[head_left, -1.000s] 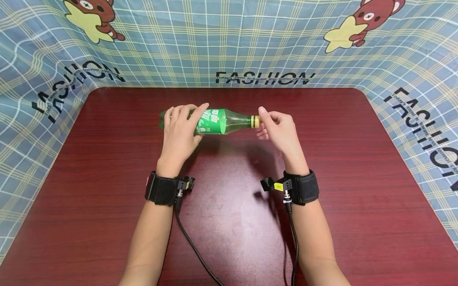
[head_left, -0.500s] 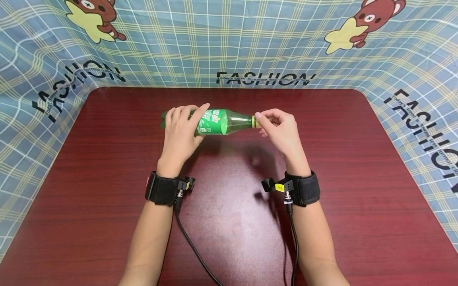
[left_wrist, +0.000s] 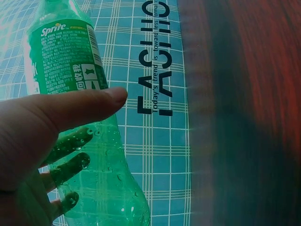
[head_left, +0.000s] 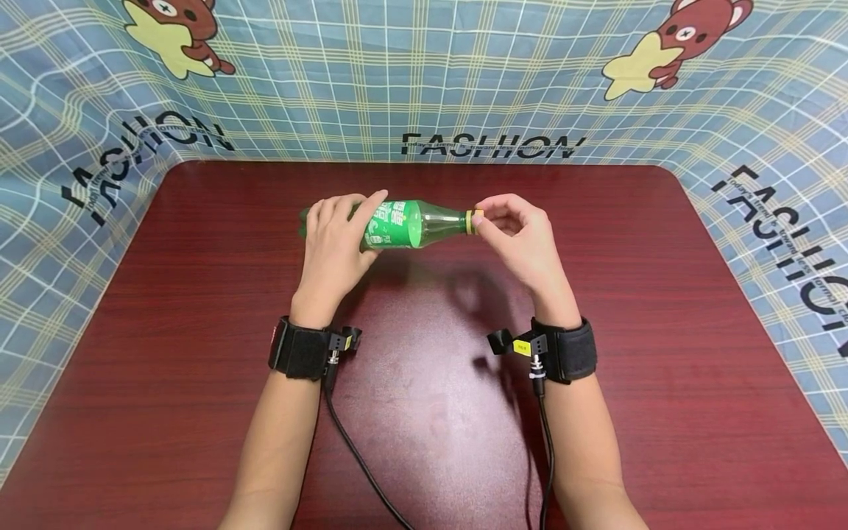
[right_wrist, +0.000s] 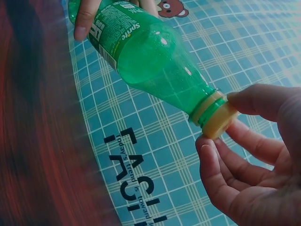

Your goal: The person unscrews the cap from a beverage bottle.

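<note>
A green Sprite bottle [head_left: 437,224] lies sideways in the air above the table, its neck to the right. My left hand [head_left: 333,246] grips it round the lower half; in the left wrist view the thumb [left_wrist: 89,106] crosses the front and fingers show through the clear plastic. At the neck, my right hand [head_left: 523,239] pinches the yellow cap [right_wrist: 220,121] between thumb and fingers. The right wrist view shows a strip of green neck between the cap and a yellow ring [right_wrist: 205,107] below it. Water drops cling inside the bottle.
The dark red wooden table [head_left: 424,412] spreads beneath both arms. Behind it hangs a blue checked cloth [head_left: 371,88] with bears and lettering. Each wrist wears a black strap [head_left: 301,351] with a small camera, and cables trail toward the near edge.
My right hand has shifted its fingers on the cap, closing from a looser touch into a pinch with the thumb lower. The left hand and bottle have hardly moved.
</note>
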`<state>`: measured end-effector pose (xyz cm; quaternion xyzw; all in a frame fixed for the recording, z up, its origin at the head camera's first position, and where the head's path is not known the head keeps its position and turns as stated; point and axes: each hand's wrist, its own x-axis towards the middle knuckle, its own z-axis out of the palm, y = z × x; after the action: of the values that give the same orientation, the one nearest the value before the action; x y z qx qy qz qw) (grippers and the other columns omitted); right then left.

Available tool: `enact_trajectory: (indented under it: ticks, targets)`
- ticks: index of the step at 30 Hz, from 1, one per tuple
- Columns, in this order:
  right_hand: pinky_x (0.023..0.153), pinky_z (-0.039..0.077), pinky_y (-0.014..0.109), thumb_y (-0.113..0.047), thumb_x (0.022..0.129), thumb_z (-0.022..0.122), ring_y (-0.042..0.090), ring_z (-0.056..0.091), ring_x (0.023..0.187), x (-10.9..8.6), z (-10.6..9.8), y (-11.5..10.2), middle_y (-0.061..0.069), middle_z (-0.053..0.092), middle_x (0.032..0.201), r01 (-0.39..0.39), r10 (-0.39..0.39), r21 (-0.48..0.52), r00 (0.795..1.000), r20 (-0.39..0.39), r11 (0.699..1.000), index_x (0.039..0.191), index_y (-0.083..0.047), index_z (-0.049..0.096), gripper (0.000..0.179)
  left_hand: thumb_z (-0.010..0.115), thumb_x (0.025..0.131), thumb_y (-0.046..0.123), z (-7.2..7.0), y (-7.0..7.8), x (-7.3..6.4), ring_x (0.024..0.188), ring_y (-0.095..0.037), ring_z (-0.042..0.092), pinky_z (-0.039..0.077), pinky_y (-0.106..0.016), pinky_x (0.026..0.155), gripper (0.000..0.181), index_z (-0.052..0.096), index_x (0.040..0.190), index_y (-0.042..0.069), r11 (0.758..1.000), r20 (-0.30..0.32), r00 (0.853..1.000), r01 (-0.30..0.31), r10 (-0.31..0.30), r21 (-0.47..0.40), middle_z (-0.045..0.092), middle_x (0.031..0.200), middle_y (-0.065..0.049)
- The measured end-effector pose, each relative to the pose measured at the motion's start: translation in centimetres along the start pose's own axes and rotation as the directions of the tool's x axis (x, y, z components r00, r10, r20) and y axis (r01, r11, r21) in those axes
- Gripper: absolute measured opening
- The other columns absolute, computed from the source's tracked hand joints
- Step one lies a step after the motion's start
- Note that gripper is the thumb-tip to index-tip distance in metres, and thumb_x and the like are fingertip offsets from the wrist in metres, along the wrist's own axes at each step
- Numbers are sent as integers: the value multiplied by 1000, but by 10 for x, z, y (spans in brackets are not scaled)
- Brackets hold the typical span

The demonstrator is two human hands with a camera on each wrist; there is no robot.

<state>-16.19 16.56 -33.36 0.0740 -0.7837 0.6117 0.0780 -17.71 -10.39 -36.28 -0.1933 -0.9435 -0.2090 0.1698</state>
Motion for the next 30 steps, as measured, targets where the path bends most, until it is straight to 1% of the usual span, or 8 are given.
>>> enact_trajectory:
  ticks: [5, 9, 12, 14, 17, 20, 25, 30]
  targets:
    - [79, 56, 16, 1, 93, 71, 5, 67, 86, 0, -4, 1, -4, 68, 95, 33, -32, -15, 999, 27, 999, 117, 9, 68, 26, 90, 81, 8, 0, -1, 0, 136, -41, 47, 27, -61, 122, 85, 50, 155, 17, 1000, 4, 1000, 5, -5, -1, 58, 142, -19]
    - [82, 55, 16, 6, 91, 71, 4, 66, 89, 1, -10, 0, -2, 68, 99, 50, -50, -43, 999, 20, 998, 119, 12, 66, 29, 91, 80, 8, 0, -2, 1, 135, -42, 48, 27, -60, 121, 86, 50, 155, 17, 1000, -1, 1000, 14, -14, 1, 58, 142, -19]
    - [84, 54, 15, 5, 91, 71, 5, 65, 91, 2, -12, 2, 8, 69, 103, 39, -39, -96, 999, 7, 995, 120, 12, 66, 30, 92, 79, 8, -1, -3, 1, 135, -42, 47, 27, -60, 121, 87, 50, 155, 18, 1000, -2, 1000, 24, -24, 0, 57, 143, -19]
    - [84, 53, 15, 1, 92, 72, 6, 65, 91, 3, -12, 4, 14, 69, 106, 28, -26, -185, 1000, 11, 982, 120, 9, 68, 29, 91, 79, 9, -1, -3, 1, 136, -42, 47, 27, -60, 121, 86, 50, 155, 17, 1000, 0, 1000, 28, -28, -6, 57, 143, -19]
    - [82, 52, 20, -6, 94, 73, 14, 64, 90, 5, -9, 11, 17, 69, 105, 10, 9, -350, 999, 53, 937, 117, 4, 70, 26, 91, 80, 9, -2, -3, 1, 136, -42, 47, 27, -61, 121, 86, 50, 155, 17, 999, -4, 1000, 26, -26, -24, 57, 143, -20]
    - [80, 51, 30, -13, 95, 73, 23, 64, 89, 7, -6, 19, 16, 69, 102, 2, 81, -487, 986, 148, 873, 113, 1, 71, 23, 91, 81, 9, -3, -1, 1, 135, -43, 47, 27, -62, 121, 85, 50, 155, 16, 999, -13, 1000, 20, -20, -39, 57, 143, -20]
    - [82, 50, 39, -16, 97, 71, 28, 65, 91, 9, -1, 33, 14, 71, 98, 3, 212, -591, 932, 294, 806, 111, -1, 73, 21, 90, 81, 8, -3, 0, 1, 135, -42, 47, 27, -61, 121, 84, 50, 154, 17, 999, -9, 1000, 27, -28, -45, 57, 143, -20]
    - [78, 48, 37, -14, 93, 73, 25, 62, 84, 10, 4, 43, 10, 69, 89, 3, 264, -655, 914, 309, 756, 108, -1, 73, 20, 90, 81, 8, -4, 1, 2, 136, -42, 47, 27, -62, 121, 84, 50, 155, 16, 998, 0, 1000, 26, -26, -57, 57, 143, -20]
